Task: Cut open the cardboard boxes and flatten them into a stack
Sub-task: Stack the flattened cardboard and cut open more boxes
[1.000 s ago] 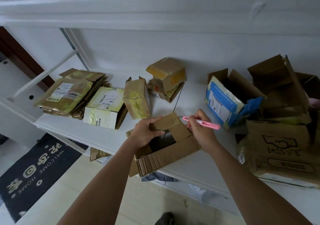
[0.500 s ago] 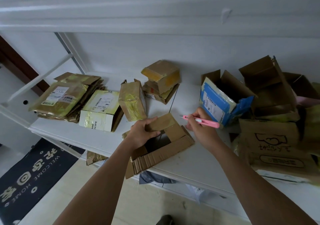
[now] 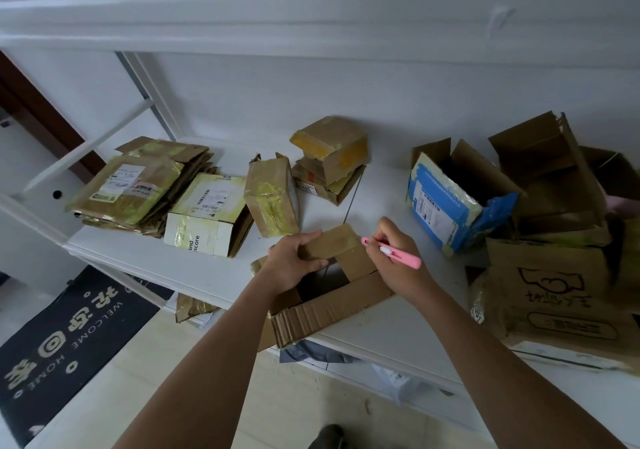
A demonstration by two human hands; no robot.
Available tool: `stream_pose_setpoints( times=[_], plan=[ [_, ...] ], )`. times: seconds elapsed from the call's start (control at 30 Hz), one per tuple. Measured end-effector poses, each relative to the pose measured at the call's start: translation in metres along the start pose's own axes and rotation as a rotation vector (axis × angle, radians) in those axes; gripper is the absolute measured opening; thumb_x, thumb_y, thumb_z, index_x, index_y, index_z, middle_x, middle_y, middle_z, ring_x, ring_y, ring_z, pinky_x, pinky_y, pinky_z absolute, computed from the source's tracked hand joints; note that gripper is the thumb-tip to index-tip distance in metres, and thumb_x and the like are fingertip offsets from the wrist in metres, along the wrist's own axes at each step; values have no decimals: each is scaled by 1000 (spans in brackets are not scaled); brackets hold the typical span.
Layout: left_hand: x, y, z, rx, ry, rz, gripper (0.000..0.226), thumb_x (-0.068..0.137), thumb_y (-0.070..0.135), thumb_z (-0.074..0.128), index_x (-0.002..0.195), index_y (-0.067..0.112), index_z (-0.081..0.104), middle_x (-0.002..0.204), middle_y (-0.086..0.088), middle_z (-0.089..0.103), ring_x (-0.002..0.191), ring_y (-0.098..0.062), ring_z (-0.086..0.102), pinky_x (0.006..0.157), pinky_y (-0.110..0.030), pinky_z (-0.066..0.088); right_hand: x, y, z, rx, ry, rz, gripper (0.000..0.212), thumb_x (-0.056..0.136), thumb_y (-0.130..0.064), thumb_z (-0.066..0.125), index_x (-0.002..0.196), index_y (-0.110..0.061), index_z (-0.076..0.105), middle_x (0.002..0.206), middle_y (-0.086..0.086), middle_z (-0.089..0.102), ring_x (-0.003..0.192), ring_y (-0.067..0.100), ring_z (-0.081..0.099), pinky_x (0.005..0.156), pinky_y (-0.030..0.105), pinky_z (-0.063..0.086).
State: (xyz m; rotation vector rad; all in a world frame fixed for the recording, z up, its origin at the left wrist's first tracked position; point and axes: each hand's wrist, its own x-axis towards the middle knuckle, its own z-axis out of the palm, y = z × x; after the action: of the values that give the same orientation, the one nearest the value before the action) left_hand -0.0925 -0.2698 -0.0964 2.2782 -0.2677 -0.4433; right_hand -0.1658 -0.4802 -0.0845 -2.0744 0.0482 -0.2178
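An open brown cardboard box (image 3: 329, 306) lies at the front edge of the white shelf (image 3: 398, 327), its flaps spread and its inside dark. My left hand (image 3: 291, 263) grips the box's far flap from the left. My right hand (image 3: 398, 261) holds a pink box cutter (image 3: 394, 254) like a pen, with its tip at the right corner of that same flap. A stack of flattened boxes (image 3: 138, 189) with yellow tape lies at the far left of the shelf.
A white-and-yellow box (image 3: 204, 220), an upright taped box (image 3: 272, 199) and two stacked small boxes (image 3: 329, 158) stand behind. A blue-taped open box (image 3: 446, 203) and large open cartons (image 3: 554, 251) crowd the right. A dark doormat (image 3: 69, 334) lies on the floor below left.
My hands and the box have hardly moved. The cutter's tip has come down to the flap's right corner. The view has shifted slightly.
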Motion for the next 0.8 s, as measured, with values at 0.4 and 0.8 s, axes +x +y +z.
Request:
stream_pose_setpoints(
  times=[0.4,0.8],
  plan=[
    [0,0,-1,3,-7,14,68,83,30,77,144,36,46,127,4,52,126,-26,41,112,-50,31,9,-4,-8,-19,4,-25,15,98,-21,56,92,-14,44,72,-6,53,64,6,59,48,12,44],
    [-5,3,1,31,10,27,69,84,28,77,144,34,45,122,10,51,126,-27,40,112,-51,31,-3,-3,-14,-81,-107,-54,17,98,-18,56,91,-5,47,71,-1,53,58,7,52,50,12,43]
  ],
)
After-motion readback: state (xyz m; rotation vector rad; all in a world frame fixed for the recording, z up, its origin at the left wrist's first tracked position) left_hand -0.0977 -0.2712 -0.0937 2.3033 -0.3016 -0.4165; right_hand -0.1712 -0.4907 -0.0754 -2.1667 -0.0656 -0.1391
